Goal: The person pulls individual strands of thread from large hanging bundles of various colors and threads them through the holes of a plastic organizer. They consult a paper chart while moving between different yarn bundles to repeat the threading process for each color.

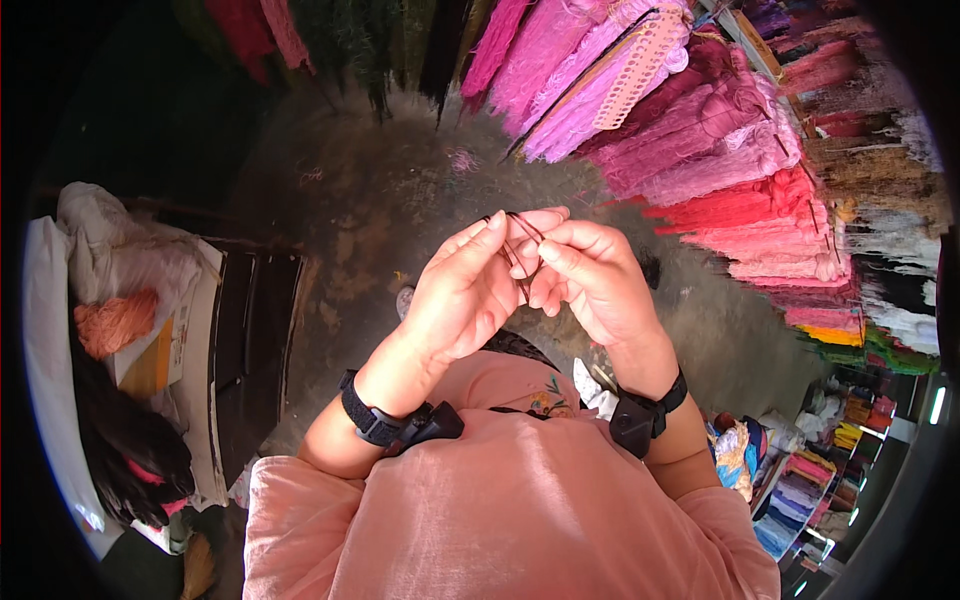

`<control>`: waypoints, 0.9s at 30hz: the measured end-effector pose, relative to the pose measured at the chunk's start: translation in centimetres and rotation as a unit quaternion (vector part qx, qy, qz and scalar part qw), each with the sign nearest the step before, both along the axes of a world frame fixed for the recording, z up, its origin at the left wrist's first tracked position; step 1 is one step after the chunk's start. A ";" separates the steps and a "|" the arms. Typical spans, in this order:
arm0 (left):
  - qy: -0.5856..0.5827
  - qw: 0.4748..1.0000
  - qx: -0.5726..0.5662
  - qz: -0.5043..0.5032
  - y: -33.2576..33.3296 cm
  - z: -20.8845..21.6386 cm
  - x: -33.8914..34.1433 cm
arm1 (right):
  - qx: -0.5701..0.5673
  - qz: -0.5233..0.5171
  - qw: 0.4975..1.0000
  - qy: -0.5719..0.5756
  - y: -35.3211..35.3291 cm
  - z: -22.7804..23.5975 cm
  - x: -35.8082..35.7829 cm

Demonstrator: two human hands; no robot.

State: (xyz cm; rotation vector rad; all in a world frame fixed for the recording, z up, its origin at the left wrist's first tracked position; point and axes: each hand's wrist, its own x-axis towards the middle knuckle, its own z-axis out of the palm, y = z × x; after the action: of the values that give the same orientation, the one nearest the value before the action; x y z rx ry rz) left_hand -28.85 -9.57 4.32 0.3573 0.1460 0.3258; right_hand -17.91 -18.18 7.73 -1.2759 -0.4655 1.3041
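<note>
A thin dark cord (pixel 527 228) is looped and stretched between my two hands in front of my chest. My left hand (pixel 462 285) pinches one side of it with thumb and fingers, palm partly turned up. My right hand (pixel 598 275) closes thumb against fingers on the other side. Strands cross between the fingertips and hang a little below them. The fingertips of both hands nearly touch. Whether the cord is knotted or one closed loop, I cannot tell.
Pink and magenta yarn hanks (pixel 570 75) hang at the upper right, with red hanks (pixel 750 220) beyond. At the left stands a dark cabinet (pixel 255 335) beside white cloth (pixel 130 235) and black fibre (pixel 130 450). Shelves of coloured bundles (pixel 795 500) are at the lower right, above a concrete floor (pixel 350 190).
</note>
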 end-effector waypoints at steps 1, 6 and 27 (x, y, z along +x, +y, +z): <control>-0.027 1.000 -0.015 -0.005 0.0 0.0 0.0 | 0.006 -0.007 1.000 -0.010 -0.1 0.0 0.0; -0.015 0.999 -0.043 -0.015 -0.1 0.0 0.2 | 0.041 -0.010 0.999 -0.001 -0.6 -0.4 0.1; 0.113 0.887 0.442 -0.077 9.4 4.0 -0.2 | 0.014 0.116 0.978 -0.174 4.7 5.1 4.3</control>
State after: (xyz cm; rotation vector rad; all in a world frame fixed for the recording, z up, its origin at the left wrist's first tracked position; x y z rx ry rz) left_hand -29.05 -0.15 8.35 1.3115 0.1912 0.1738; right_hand -13.63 -13.48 12.87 -1.4661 -0.9004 1.2614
